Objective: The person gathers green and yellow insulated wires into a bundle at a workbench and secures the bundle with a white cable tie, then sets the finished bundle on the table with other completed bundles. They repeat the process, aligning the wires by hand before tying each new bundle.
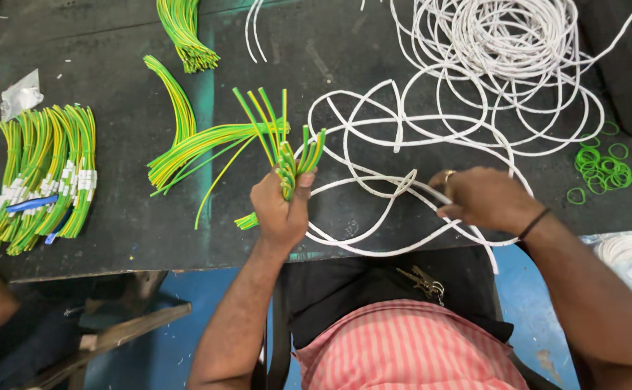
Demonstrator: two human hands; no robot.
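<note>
The left hand (281, 206) is clamped on a few green-yellow wires (287, 162) above the table (113, 217), the right hand (483, 198) pinches white cable (402, 184), a finished bundle (41, 173) lies left, and loose wires (200, 141) remain.

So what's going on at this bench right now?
A person at a dark worktable grips a bunch of short green-and-yellow striped wires upright in the left hand. The right hand pinches a strand of the loose white cable that sprawls from a coil. Tied bundles of the same striped wire lie at the left, small green rubber bands at the right.
</note>
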